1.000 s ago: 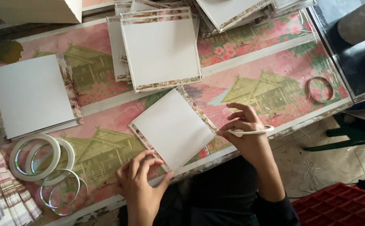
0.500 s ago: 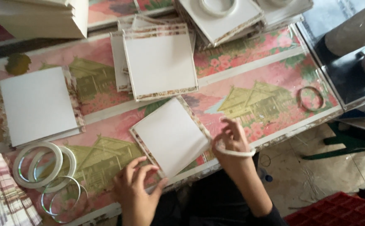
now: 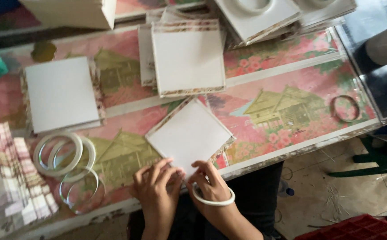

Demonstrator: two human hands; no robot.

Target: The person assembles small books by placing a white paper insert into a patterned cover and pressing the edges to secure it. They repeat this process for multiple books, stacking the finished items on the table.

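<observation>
A white square card panel with a patterned paper border (image 3: pixel 189 135) lies flat on the bench (image 3: pixel 291 89), which is covered in a pink floral cloth printed with houses. The panel sits turned like a diamond, one corner aimed at the person and the opposite corner aimed at the larger white square panel (image 3: pixel 188 58) just beyond it. Being square, it has no real long axis; its near-to-far diagonal runs roughly straight away from the body. Both hands meet at that near corner: the left hand (image 3: pixel 155 191) lies with fingers spread flat on the corner's left edge, its grip apart and pressing, not clamped. The right hand (image 3: pixel 209 184) touches the corner's right edge with curled fingers, and a thin white ring (image 3: pixel 213 200) lies around it near the wrist; whether its fingertips pinch the border I cannot tell. The panel extends away from both hands, equally near each. Left of the panel lie white tape rolls (image 3: pixel 62 153).
</observation>
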